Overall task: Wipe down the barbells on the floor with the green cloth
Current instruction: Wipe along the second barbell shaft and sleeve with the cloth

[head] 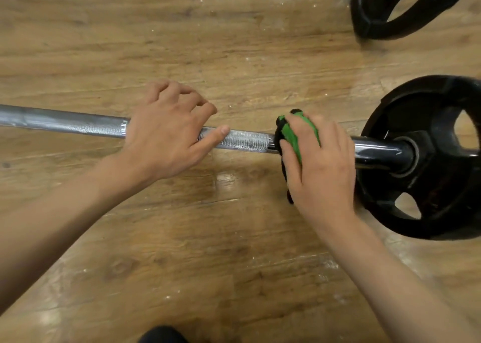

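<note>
Wooden floor [234, 43] carries the barbell [65, 124], lying left to right, the green cloth [291, 134] bunched over its shaft near the black weight plate [429, 199]. The right hand [320, 165] grips the cloth, fingers curled over it and the bar; the left hand [166, 137] rests on the knurled shaft nearby, fingers loosely bent, thumb along the steel. Another black plate [377, 17] lies well apart, top right.
</note>
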The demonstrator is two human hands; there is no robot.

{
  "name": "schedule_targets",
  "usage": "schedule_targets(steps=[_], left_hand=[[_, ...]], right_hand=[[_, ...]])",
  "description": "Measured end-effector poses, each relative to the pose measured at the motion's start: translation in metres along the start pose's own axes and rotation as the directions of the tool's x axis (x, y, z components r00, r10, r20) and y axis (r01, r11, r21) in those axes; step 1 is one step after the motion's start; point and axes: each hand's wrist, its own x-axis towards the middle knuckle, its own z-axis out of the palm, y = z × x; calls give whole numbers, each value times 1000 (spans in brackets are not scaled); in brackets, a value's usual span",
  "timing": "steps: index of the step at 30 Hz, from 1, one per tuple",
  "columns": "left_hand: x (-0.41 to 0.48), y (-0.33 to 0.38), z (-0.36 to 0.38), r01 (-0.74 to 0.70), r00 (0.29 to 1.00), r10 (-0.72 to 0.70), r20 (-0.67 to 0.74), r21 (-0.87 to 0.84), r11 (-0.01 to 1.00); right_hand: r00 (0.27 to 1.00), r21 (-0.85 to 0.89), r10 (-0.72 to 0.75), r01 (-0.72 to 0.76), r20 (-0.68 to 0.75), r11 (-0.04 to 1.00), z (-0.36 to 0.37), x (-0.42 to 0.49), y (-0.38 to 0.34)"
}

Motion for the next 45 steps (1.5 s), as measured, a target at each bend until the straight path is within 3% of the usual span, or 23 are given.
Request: schedule_targets(steps=[4, 7, 10, 12, 15, 21, 23, 26, 31, 33, 36, 41, 43, 45], left_hand=[[2, -2, -1, -15, 1000, 14, -21, -27, 1000], [4, -4, 0, -7, 999, 6, -47, -23, 1000], [3, -3, 2, 1, 999, -2, -42, -27, 1000], [4, -3, 2, 8, 1000, -9, -28, -27, 1000], [7, -5, 1, 25, 999, -26, -25, -16, 1000], [10, -4, 2, 26, 1000, -26, -1, -21, 999], [12, -5, 2, 32, 999, -32, 6, -19, 999], [15, -3, 1, 20, 1000, -19, 19, -22, 1000], [9, -1, 0, 31, 1000, -31, 6, -23, 999], [8, 0, -1, 39, 999, -39, 25, -23, 999], [12, 0, -5, 72, 995, -73, 63, 5, 997], [5, 4, -7, 84, 994, -84, 75, 9, 996], [2, 5, -7, 91, 994, -91, 65, 10, 996], [-1, 5, -8, 97, 994, -98, 58, 15, 995]], right_hand=[[964, 0, 216, -219, 156, 976, 0, 56, 1], [986, 8, 166, -166, 20, 986, -6, 17, 2], [976, -13, 204, -205, -78, 979, -13, -31, 40], [946, 15, 287, -288, -150, 957, -12, -32, 60], [851, 145, 449, -425, -273, 893, 2, -13, 33], [833, 365, 492, -388, -254, 846, 13, 24, -11], [873, 426, 428, -304, -233, 852, 8, 28, -6], [960, 311, 183, -112, -210, 944, 8, 14, -5], [969, 76, -72, 92, -235, 993, 11, -15, 8], [993, 107, -12, 24, -119, 994, 5, 22, 8], [992, 14, 112, -113, 63, 993, 3, 65, 4], [969, 42, -224, 230, -109, 972, 3, -21, -21], [971, 120, -181, 201, -156, 972, 9, -26, -32], [974, 239, -25, 80, -225, 968, 9, -5, -48]])
